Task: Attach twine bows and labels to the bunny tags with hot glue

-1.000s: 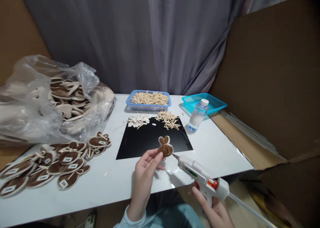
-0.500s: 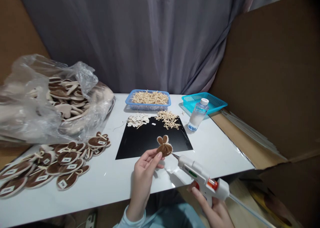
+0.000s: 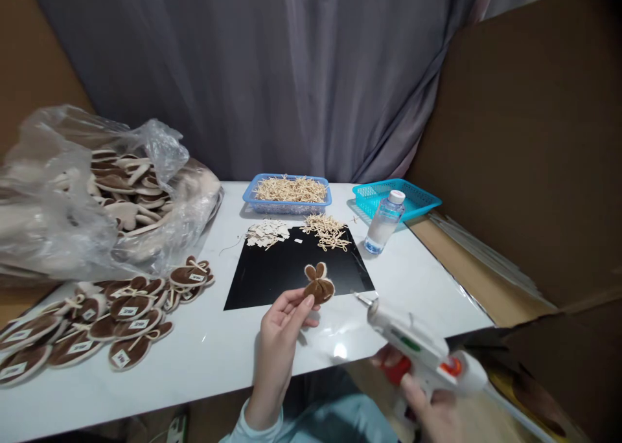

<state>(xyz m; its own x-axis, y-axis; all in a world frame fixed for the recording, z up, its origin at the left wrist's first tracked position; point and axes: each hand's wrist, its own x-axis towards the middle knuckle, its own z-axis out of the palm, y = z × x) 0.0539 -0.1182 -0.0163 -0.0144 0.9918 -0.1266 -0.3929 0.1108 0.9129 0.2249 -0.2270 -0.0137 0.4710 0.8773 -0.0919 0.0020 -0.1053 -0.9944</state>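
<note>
A grey curtain (image 3: 233, 74) is hanging behind a white tabletop (image 3: 422, 268), on which a black sheet (image 3: 262, 284) is lying. The left hand (image 3: 282, 333) is pinching the brown piece (image 3: 319, 289) between thumb and fingers at its lower left edge, and is holding it, two small lobes upward, before the sheet's near edge as seen from above. The right hand (image 3: 430, 407) is grasping the glue gun (image 3: 418, 342), its fingers wrapping the handle; blur is hiding whether they are squeezing the trigger (image 3: 397, 370). The nozzle (image 3: 362, 298) is pointing toward the piece but standing apart from it, at its right. Labels (image 3: 265, 233) and bows (image 3: 329, 232) are lying in heaps toward the sheet's far edge. For sound handling, the left fingers should be gripping only the rim, well away from a nozzle that is probably hot; the plush should be resting steady, uncrushed, and any glue thread should be breaking clear of it.
</note>
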